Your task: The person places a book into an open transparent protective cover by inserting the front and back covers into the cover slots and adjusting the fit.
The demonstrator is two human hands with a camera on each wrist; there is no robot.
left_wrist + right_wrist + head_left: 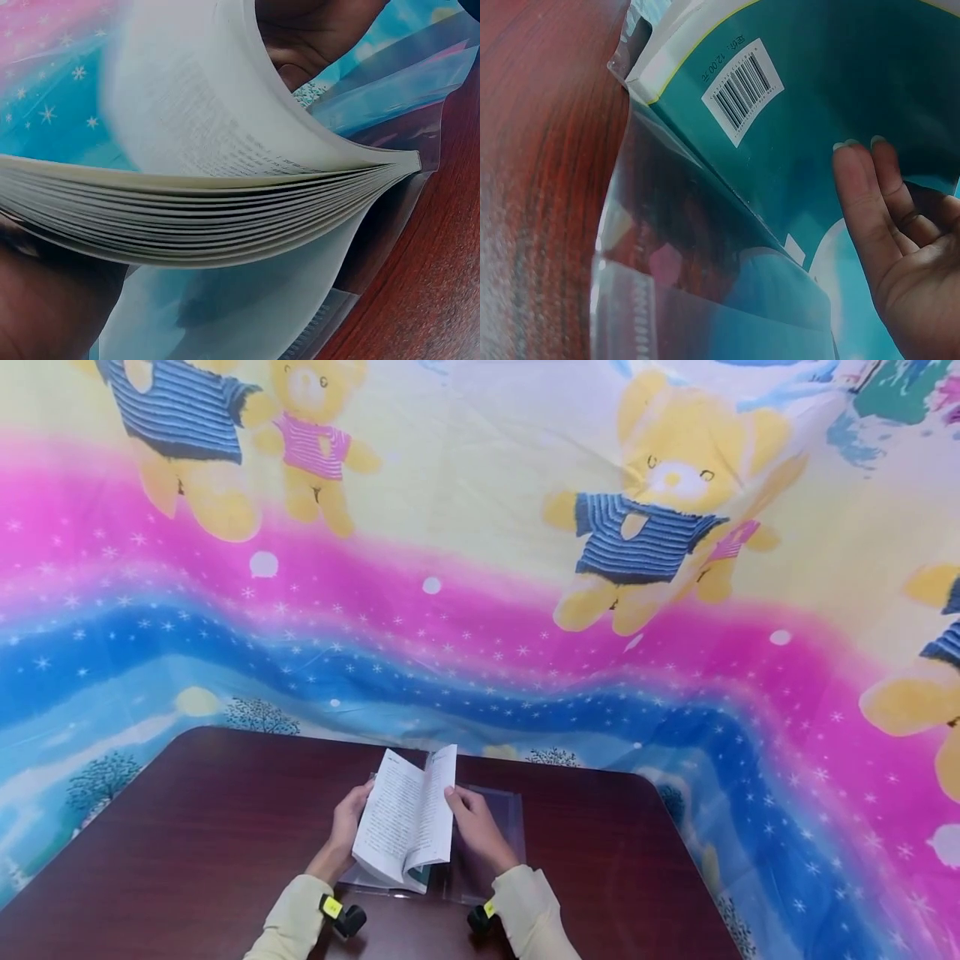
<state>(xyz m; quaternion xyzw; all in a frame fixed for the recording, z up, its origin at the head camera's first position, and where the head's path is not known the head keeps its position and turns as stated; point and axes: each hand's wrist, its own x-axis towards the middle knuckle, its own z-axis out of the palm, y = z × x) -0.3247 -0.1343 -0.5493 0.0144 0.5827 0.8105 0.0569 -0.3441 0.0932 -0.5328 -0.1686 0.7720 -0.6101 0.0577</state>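
Observation:
A paperback book (pixel 393 818) stands tilted and spread apart, its printed pages facing up. My left hand (pixel 345 827) grips its left edge; in the left wrist view, that hand (pixel 52 307) lies beneath the thick block of pages (pixel 195 217). My right hand (pixel 480 831) holds the right side, thumb on the page edge. The right wrist view shows its fingers (pixel 866 187) behind the teal back cover (pixel 810 90), which carries a barcode label (pixel 742 90). Around the spine, a clear plastic book cover (pixel 675 247) spreads beneath the book.
The dark red-brown wooden table (pixel 225 827) has rounded far corners. Behind it hangs a bear-patterned cloth (pixel 465 635) in pink, blue and yellow. Black wrist cameras with yellow labels sit at both cream sleeves (pixel 528 906).

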